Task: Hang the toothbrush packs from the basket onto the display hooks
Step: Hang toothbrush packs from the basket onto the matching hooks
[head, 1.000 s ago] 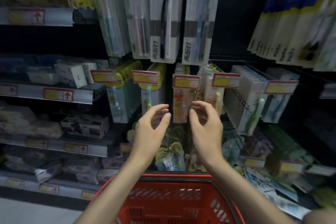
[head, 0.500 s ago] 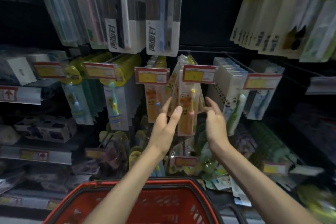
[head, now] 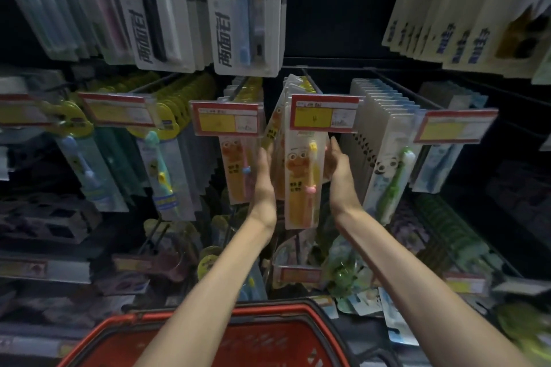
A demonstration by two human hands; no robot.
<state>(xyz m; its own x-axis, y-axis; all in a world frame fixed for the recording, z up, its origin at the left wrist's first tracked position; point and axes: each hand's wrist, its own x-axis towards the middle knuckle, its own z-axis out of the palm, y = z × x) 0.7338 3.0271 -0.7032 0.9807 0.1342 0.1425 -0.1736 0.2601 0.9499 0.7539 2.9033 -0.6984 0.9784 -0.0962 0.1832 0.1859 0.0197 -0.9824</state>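
Squaring the row: your left hand [head: 264, 179] and right hand [head: 340, 176], bunched together a second ago, now press flat-fingered on either side of the orange toothbrush packs [head: 301, 185] on the hook [head: 310, 82]. Front pack looks hung; the basket [head: 268, 309] is probably next.

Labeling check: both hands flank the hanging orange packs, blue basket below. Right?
Not quite. The basket is red, not blue, as the head view shows. The rest holds: the left hand and right hand flank the hanging orange packs, with the basket below.
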